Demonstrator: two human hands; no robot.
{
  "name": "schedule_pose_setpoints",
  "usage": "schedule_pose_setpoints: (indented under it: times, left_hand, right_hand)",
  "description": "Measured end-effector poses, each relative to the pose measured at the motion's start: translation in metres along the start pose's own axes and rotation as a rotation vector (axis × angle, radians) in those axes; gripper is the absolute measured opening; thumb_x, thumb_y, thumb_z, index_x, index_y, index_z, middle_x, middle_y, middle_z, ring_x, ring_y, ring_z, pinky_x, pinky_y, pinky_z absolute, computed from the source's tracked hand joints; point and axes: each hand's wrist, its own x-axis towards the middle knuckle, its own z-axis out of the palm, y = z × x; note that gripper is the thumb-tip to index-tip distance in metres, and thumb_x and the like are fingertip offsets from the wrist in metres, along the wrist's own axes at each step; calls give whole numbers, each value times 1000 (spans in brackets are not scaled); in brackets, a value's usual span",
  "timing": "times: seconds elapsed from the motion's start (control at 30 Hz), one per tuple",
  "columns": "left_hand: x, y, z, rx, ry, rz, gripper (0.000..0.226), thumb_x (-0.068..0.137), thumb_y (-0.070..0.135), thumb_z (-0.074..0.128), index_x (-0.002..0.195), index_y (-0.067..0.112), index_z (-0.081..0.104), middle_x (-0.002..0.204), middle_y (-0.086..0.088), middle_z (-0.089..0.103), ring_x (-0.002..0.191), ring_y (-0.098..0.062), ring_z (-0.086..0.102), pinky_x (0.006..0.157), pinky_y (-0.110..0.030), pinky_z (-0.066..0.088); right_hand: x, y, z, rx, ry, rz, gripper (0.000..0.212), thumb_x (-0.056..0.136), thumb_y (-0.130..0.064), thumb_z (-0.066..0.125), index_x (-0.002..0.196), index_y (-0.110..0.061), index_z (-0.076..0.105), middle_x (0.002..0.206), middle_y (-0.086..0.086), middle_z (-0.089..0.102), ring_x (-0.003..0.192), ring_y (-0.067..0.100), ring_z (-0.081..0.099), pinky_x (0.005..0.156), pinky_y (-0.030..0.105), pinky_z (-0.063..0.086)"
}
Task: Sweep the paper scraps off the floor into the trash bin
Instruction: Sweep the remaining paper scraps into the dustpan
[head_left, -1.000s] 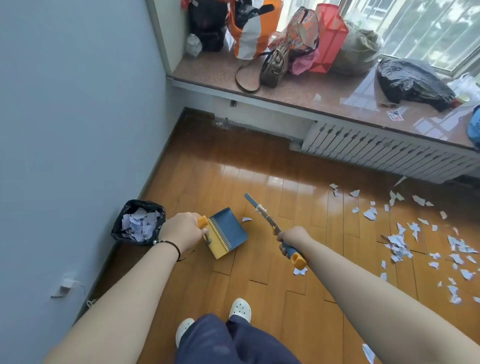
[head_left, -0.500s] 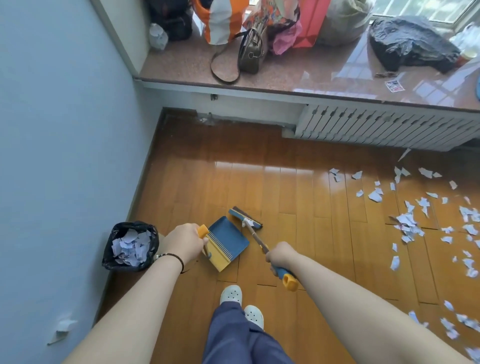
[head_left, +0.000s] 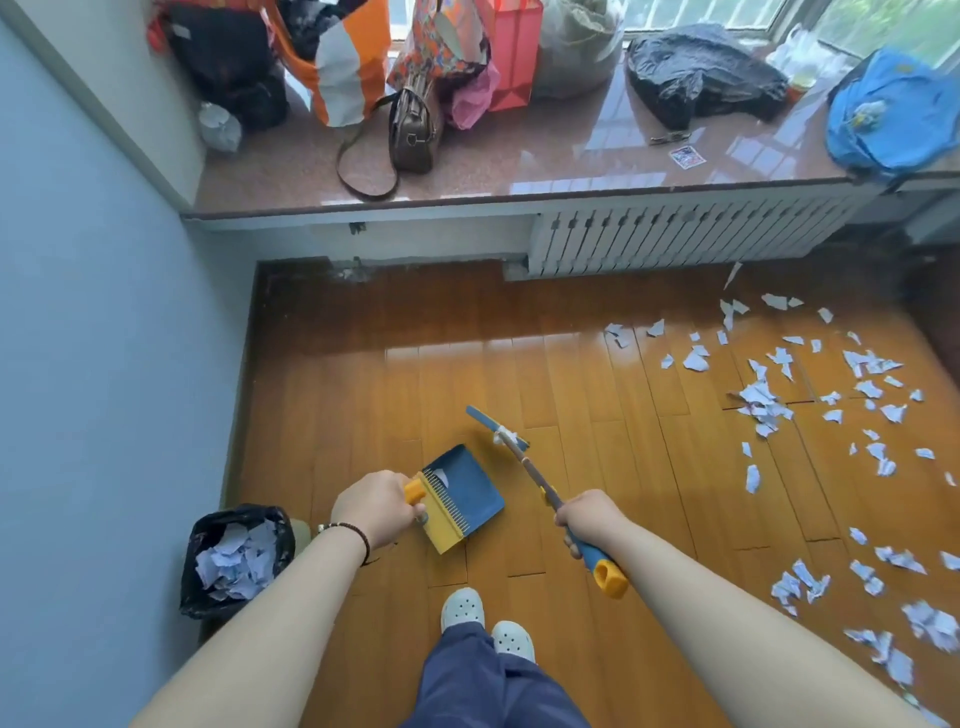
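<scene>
Paper scraps (head_left: 763, 400) are scattered over the floor (head_left: 415, 364) from 1 to 4 o'clock, super light and flimsy, so they'll probably flutter; gentle strokes. My right hand (head_left: 589, 519) is wrapped round the broom (head_left: 524, 462) handle, left hand (head_left: 376, 509) clenched on the dustpan (head_left: 462, 493), holding maybe one scrap. Trash bin (head_left: 236, 558) at 8 o'clock is already pretty full of paper.

The wooden floor (head_left: 597, 395) carries scattered paper scraps (head_left: 763, 402) at right and a trash bin (head_left: 236, 561) by the wall.
</scene>
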Motion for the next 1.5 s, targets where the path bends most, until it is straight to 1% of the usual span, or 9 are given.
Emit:
schedule_pose_setpoints:
  times: [0.17,0.27,0.43,0.67,0.83,0.93,1.23,1.4,1.5]
  left_hand:
    - [10,57,9,226,-39,188,25,96,47,60,94,23,65,85,4,67,77,-19,65,61,-30,50]
    - [12,94,21,300,-69,279,25,97,44,60,93,20,64,88,0,67,81,-23,66,66,-30,51]
    - [6,133,40,315,-48,324,20,98,38,59,89,20,59,87,0,65,80,-24,64,68,-33,52]
    - [11,154,49,327,-19,330,18,98,36,58,89,21,57,83,1,62,76,-23,61,64,-30,48]
    - [14,156,50,327,-34,321,20,98,39,60,87,22,57,83,2,64,77,-22,64,65,-30,52]
    - [15,154,48,333,-30,313,22,97,41,59,87,22,58,84,2,65,78,-21,64,68,-31,55]
    - [9,162,51,324,-42,294,21,96,45,60,92,24,63,85,5,68,79,-17,67,74,-34,60]
    - [5,171,54,276,-39,230,22,97,46,60,83,29,58,75,9,63,66,-8,60,58,-25,50]
    - [5,180,57,188,-23,171,24,96,46,61,81,27,60,75,8,65,67,-11,62,57,-26,50]
  right_hand:
    - [21,42,-16,109,169,22,12,88,-12,56,96,-4,60,77,11,60,65,24,56,68,34,53]
    - [27,73,-27,289,227,97,15,88,-3,54,102,2,57,64,15,57,49,25,54,51,31,47]
    - [32,113,-36,497,274,181,12,88,-1,51,100,1,55,67,18,57,47,24,51,42,26,44]
    - [28,109,-6,560,80,241,11,91,-1,55,101,4,57,63,17,55,43,24,49,43,29,43]
    - [6,109,-24,644,-41,223,7,96,-8,51,92,-3,53,60,11,49,31,17,43,34,17,37]
    - [-6,117,-42,753,-92,243,10,98,-15,49,92,-8,54,63,6,49,34,12,44,32,16,36]
    - [-8,131,-65,670,58,131,11,93,-5,53,102,0,56,64,14,51,39,19,46,38,21,41]
    - [23,144,-72,582,81,156,15,91,-4,55,105,2,55,67,15,53,48,23,51,46,27,44]
    - [28,151,-75,524,40,161,12,88,-3,58,99,1,56,72,16,56,54,25,54,52,30,46]
